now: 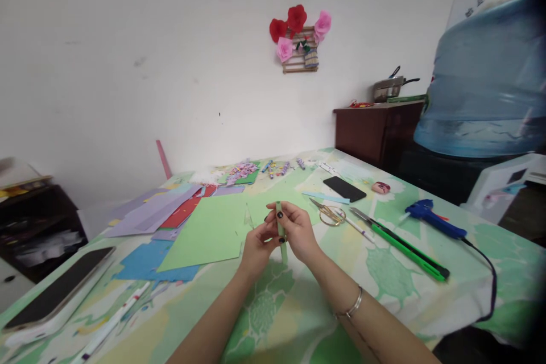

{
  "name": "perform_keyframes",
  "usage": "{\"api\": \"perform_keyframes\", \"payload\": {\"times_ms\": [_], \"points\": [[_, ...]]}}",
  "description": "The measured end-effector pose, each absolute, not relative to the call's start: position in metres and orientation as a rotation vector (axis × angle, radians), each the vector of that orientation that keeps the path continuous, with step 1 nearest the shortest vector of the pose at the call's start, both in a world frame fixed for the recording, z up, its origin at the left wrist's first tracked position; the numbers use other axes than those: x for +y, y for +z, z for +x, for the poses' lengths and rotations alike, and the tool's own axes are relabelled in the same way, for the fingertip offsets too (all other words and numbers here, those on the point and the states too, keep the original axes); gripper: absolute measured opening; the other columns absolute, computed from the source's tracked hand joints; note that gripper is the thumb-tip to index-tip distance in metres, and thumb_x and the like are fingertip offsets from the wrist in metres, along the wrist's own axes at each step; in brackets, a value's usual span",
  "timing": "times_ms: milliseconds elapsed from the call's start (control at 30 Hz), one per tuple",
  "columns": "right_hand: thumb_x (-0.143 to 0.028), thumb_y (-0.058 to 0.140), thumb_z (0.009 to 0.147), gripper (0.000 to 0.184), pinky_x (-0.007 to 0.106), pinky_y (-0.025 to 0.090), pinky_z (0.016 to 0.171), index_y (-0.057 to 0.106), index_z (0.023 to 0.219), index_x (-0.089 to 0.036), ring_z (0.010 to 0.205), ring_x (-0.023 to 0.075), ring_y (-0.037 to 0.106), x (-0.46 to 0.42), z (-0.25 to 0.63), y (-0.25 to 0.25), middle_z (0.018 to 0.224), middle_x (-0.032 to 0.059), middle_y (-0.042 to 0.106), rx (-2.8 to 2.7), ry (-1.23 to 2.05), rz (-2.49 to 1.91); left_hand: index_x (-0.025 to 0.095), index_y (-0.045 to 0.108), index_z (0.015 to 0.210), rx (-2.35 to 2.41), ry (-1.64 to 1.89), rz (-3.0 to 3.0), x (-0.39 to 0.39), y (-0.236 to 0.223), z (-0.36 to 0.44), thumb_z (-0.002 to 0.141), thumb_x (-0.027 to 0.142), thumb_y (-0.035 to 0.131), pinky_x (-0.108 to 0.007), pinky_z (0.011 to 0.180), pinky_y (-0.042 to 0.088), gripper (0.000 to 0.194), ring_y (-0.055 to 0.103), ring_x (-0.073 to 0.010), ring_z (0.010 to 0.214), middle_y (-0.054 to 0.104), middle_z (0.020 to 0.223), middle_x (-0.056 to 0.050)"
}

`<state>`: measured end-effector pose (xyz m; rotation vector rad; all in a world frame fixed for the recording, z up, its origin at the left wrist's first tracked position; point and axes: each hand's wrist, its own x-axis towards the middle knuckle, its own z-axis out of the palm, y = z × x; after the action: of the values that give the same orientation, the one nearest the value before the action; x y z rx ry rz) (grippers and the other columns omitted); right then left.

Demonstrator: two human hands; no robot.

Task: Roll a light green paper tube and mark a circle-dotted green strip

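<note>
A narrow green paper strip (283, 251) stands upright between my two hands, low over the table. My right hand (297, 231) pinches its upper part between thumb and fingers. My left hand (259, 244) is closed on the strip a little lower, fingers bent toward the right hand. Just beyond and to the left lies a large light green paper sheet (209, 230). A clear set square (248, 217) shows partly beside my left fingers. Gold-handled scissors (331, 215) rest right of my right hand, near a light blue paper strip (326, 197).
To the right lie a green utility knife (405, 247), a white pen (360, 230), a blue glue gun (435, 220) with its cord, and a black phone (344, 188). Coloured paper sheets (153, 213) and another phone (63, 284) are on the left. Purple paper pieces (243, 170) sit at the back.
</note>
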<state>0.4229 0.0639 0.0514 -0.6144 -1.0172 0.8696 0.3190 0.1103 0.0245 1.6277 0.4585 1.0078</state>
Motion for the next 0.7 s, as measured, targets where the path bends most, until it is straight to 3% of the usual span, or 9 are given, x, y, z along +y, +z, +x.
{"api": "perform_keyframes", "payload": {"times_ms": [167, 700], "points": [[-0.041, 0.064, 0.075, 0.03, 0.028, 0.053, 0.063, 0.064, 0.093, -0.017, 0.063, 0.0139, 0.064, 0.0619, 0.4247, 0.0553, 0.076, 0.0043, 0.066, -0.983, 0.853, -0.653, 0.015, 0.064, 0.069, 0.432, 0.982, 1.595, 0.109, 0.0239, 0.3177, 0.062, 0.022, 0.07, -0.027, 0.061, 0.05, 0.012, 0.061, -0.0154, 0.064, 0.064, 0.065, 0.0], [-0.041, 0.06, 0.078, 0.029, 0.027, 0.053, 0.061, 0.063, 0.092, -0.015, 0.064, 0.0144, 0.066, 0.062, 0.4264, 0.0565, 0.077, 0.0049, 0.067, -0.998, 0.824, -0.671, 0.014, 0.06, 0.066, 0.455, 1.004, 1.642, 0.1085, 0.0215, 0.3187, 0.064, 0.025, 0.071, -0.027, 0.062, 0.048, 0.015, 0.06, -0.0146, 0.064, 0.061, 0.065, 0.0]]}}
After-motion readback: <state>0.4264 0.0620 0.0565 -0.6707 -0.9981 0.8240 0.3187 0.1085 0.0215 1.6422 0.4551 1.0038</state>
